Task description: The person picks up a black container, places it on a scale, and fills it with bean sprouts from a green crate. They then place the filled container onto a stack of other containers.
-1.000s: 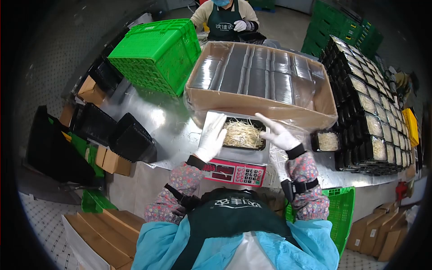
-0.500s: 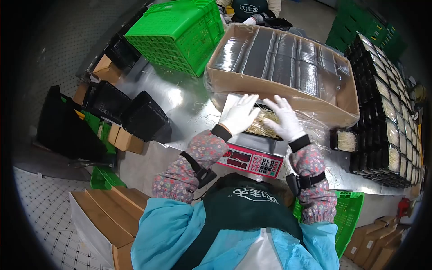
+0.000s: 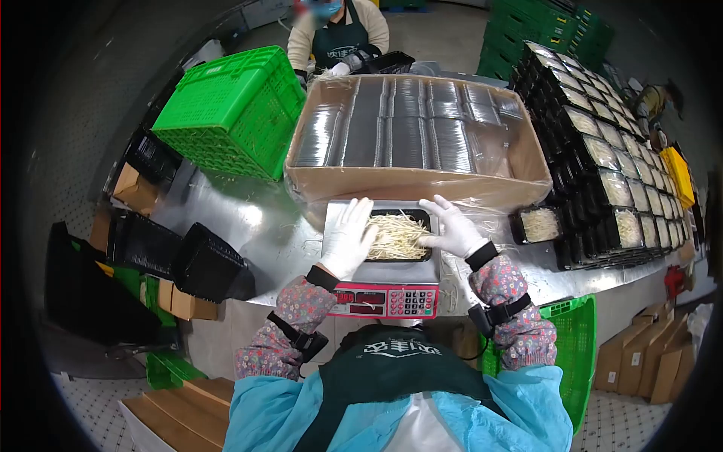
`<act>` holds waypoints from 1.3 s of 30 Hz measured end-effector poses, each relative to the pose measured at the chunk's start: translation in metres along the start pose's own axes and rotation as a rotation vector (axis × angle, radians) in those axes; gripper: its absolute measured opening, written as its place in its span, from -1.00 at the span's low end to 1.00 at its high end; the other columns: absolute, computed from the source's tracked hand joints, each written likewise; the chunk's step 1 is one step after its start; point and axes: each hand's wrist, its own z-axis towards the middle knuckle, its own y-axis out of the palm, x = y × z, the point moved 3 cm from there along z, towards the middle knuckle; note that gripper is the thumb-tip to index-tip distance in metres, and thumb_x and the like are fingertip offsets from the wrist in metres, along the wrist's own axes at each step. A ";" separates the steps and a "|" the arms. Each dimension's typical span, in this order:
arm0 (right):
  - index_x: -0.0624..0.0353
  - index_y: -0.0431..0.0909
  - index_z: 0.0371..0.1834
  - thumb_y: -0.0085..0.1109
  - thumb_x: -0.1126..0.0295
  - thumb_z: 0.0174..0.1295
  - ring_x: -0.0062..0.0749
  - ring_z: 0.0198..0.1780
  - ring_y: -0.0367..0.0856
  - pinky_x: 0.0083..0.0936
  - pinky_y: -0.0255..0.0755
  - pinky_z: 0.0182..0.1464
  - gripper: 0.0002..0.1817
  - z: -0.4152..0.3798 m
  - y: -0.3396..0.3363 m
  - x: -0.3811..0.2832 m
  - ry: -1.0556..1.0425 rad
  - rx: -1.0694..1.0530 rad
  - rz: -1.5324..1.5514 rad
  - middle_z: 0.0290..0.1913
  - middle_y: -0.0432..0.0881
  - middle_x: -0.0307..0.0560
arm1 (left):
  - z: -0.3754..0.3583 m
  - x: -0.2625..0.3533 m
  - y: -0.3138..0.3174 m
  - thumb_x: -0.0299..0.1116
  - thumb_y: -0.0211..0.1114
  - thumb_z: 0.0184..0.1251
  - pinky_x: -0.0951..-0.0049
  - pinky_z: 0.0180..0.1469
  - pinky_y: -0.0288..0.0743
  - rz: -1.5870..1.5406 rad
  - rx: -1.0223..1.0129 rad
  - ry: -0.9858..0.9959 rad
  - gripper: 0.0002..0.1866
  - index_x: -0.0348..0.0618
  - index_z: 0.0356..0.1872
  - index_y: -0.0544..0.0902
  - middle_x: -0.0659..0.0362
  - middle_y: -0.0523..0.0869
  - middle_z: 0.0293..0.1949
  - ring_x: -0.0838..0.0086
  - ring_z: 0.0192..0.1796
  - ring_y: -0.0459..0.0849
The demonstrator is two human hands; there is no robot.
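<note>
A black tray (image 3: 399, 213) of bean sprouts (image 3: 395, 238) rests on the platform of a scale (image 3: 336, 215) with a red keypad panel. My left hand (image 3: 349, 242), in a white glove, lies along the tray's left side with its fingers stretched out. On the right side is my right hand (image 3: 456, 232), also gloved, its fingers apart and its thumb at the edge of the sprouts. Both hands are open, one to each side of the tray. Red digits glow on the scale's display (image 3: 355, 298).
Behind the scale stands a cardboard box (image 3: 422, 185) packed with nested plastic trays. A green crate (image 3: 218, 113) is at the back left, stacked filled packs (image 3: 595, 158) at the right. One filled pack (image 3: 539, 225) sits apart. Across the table is another person (image 3: 339, 38).
The camera view has shifted, showing more of the far side. My hands have drawn apart to the tray's two sides, leaving the sprouts more exposed.
</note>
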 end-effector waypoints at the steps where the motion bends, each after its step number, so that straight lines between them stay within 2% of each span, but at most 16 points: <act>1: -0.02 0.25 0.45 0.48 -0.03 -0.10 0.19 0.41 0.26 -0.12 0.25 0.38 -0.01 0.003 0.007 -0.008 0.004 -0.028 -0.113 0.38 0.25 0.44 | 0.001 0.011 0.006 -0.20 0.17 0.36 0.06 0.44 0.12 0.027 -0.033 0.080 -0.40 -0.29 0.35 0.34 -0.10 0.38 0.35 -0.03 0.43 0.26; 3: -0.01 0.27 0.44 0.48 -0.07 -0.17 0.17 0.30 0.40 -0.10 0.39 0.24 0.03 0.005 0.008 -0.032 0.060 -0.120 -0.398 0.35 0.31 0.36 | 0.003 0.029 0.020 -0.07 0.23 0.30 -0.03 0.42 0.11 0.146 -0.172 0.205 -0.29 -0.29 0.37 0.30 -0.12 0.38 0.33 -0.03 0.38 0.30; 4: 0.09 0.53 0.17 0.44 -0.02 -0.13 0.03 0.06 0.61 -0.16 0.52 0.02 -0.25 0.006 0.012 -0.033 0.026 -0.056 -0.493 0.10 0.57 0.23 | 0.001 0.029 0.029 -0.05 0.21 0.30 -0.02 0.36 0.18 0.152 -0.213 0.212 -0.30 -0.27 0.36 0.31 -0.09 0.40 0.31 0.00 0.34 0.34; 5: 0.09 0.53 0.17 0.44 -0.02 -0.13 0.03 0.06 0.61 -0.16 0.52 0.02 -0.25 0.006 0.017 -0.026 0.035 -0.052 -0.496 0.10 0.57 0.23 | 0.003 0.032 0.032 -0.04 0.20 0.31 0.00 0.30 0.25 0.158 -0.252 0.216 -0.31 -0.24 0.36 0.32 -0.07 0.41 0.29 0.03 0.29 0.38; 7: 0.08 0.68 -0.24 0.36 0.07 -0.03 -0.07 -0.20 0.69 -0.16 0.55 -0.16 -0.63 0.009 0.035 -0.007 0.068 -0.150 -0.425 -0.26 0.69 0.02 | 0.008 0.026 0.035 -0.03 0.19 0.31 0.04 0.22 0.31 0.155 -0.291 0.196 -0.32 -0.21 0.36 0.33 -0.03 0.43 0.27 0.07 0.24 0.41; 8: 0.06 0.65 -0.51 0.28 0.14 0.05 -0.09 -0.29 0.69 -0.16 0.55 -0.21 -0.77 0.007 0.038 -0.011 -0.028 0.027 -0.436 -0.44 0.68 -0.06 | 0.010 0.025 0.035 -0.02 0.18 0.31 0.08 0.14 0.37 0.153 -0.331 0.166 -0.32 -0.18 0.36 0.33 0.00 0.45 0.25 0.11 0.20 0.44; 15: 0.07 0.67 -0.45 0.29 0.11 0.08 -0.02 -0.29 0.67 -0.14 0.53 -0.20 -0.74 -0.008 0.009 0.004 0.031 0.078 -0.262 -0.42 0.67 0.01 | 0.017 0.028 0.031 -0.01 0.18 0.31 0.10 0.07 0.42 0.164 -0.360 0.175 -0.33 -0.15 0.36 0.35 0.05 0.51 0.16 0.16 0.09 0.49; 20: 0.17 0.68 -0.45 0.31 0.09 0.11 0.03 -0.34 0.63 -0.15 0.48 -0.23 -0.67 -0.041 -0.046 0.028 0.098 0.190 -0.070 -0.47 0.64 0.11 | 0.011 0.020 0.020 -0.04 0.36 0.20 0.17 0.27 0.36 -0.051 -0.211 0.142 -0.22 -0.21 0.39 0.34 -0.02 0.47 0.27 0.09 0.28 0.43; 23: 0.20 0.73 -0.27 0.36 0.16 0.15 -0.10 -0.35 0.67 -0.30 0.49 -0.24 -0.70 -0.058 -0.053 0.049 0.245 0.187 0.117 -0.42 0.68 0.12 | 0.011 0.017 -0.016 -0.01 0.36 0.18 0.19 0.37 0.27 -0.190 -0.151 0.031 -0.19 -0.26 0.38 0.33 -0.08 0.39 0.35 0.07 0.39 0.35; 24: 0.28 0.73 -0.22 0.41 0.37 0.10 -0.41 -0.45 0.67 -0.46 0.49 -0.35 -0.76 -0.060 -0.055 0.048 0.185 0.252 0.058 -0.44 0.72 0.04 | 0.007 0.011 -0.026 -0.09 0.39 0.17 0.21 0.40 0.23 -0.245 -0.086 -0.042 -0.21 -0.28 0.37 0.34 -0.09 0.41 0.34 0.08 0.38 0.36; 28: 0.24 0.74 -0.20 0.37 0.29 0.17 -0.64 -0.35 0.63 -0.56 0.50 -0.24 -0.74 -0.052 -0.054 0.033 0.268 0.245 0.391 -0.38 0.75 -0.07 | -0.015 -0.023 -0.025 -0.31 0.22 0.40 0.32 0.45 0.16 -0.454 0.054 -0.269 -0.40 -0.34 0.38 0.31 -0.14 0.40 0.34 0.18 0.43 0.33; 30: 0.18 0.75 -0.19 0.35 0.23 0.16 -0.43 -0.33 0.70 -0.48 0.53 -0.21 -0.73 -0.031 -0.053 0.003 0.149 0.208 0.278 -0.35 0.74 0.01 | -0.020 -0.033 -0.015 -0.41 0.05 0.50 0.37 0.44 0.17 -0.883 0.138 -0.398 -0.49 -0.38 0.39 0.27 -0.13 0.40 0.34 0.24 0.43 0.33; 33: 0.11 0.76 -0.20 0.34 0.20 0.16 -0.23 -0.29 0.72 -0.37 0.54 -0.19 -0.74 0.001 -0.028 -0.037 -0.058 0.260 0.101 -0.35 0.73 0.02 | -0.019 -0.026 0.000 -0.43 -0.03 0.53 0.38 0.43 0.18 -0.935 0.193 -0.381 -0.52 -0.39 0.40 0.24 -0.09 0.41 0.34 0.28 0.42 0.34; 36: 0.01 0.69 0.00 0.32 0.09 0.11 -0.07 -0.19 0.68 -0.21 0.53 -0.10 -0.59 0.026 0.017 -0.044 -0.059 0.020 -0.218 -0.28 0.71 0.02 | -0.017 -0.014 -0.007 -0.40 0.00 0.51 0.33 0.42 0.19 -0.674 0.135 -0.282 -0.51 -0.35 0.39 0.28 -0.11 0.44 0.31 0.20 0.39 0.37; 37: 0.01 0.69 0.00 0.32 0.09 0.11 -0.07 -0.19 0.68 -0.21 0.53 -0.10 -0.59 0.026 0.019 -0.040 -0.061 0.021 -0.220 -0.28 0.71 0.02 | -0.018 -0.012 -0.008 -0.39 0.01 0.50 0.31 0.42 0.19 -0.486 0.077 -0.212 -0.51 -0.34 0.39 0.29 -0.11 0.44 0.30 0.16 0.38 0.38; 39: 0.06 0.65 0.01 0.32 0.10 0.08 -0.07 -0.11 0.66 -0.23 0.52 -0.06 -0.55 0.020 0.010 -0.036 -0.049 -0.021 -0.158 -0.26 0.67 0.00 | -0.026 -0.017 -0.015 -0.37 0.02 0.49 0.27 0.41 0.19 -0.520 0.091 -0.212 -0.51 -0.32 0.38 0.31 -0.13 0.44 0.30 0.10 0.37 0.37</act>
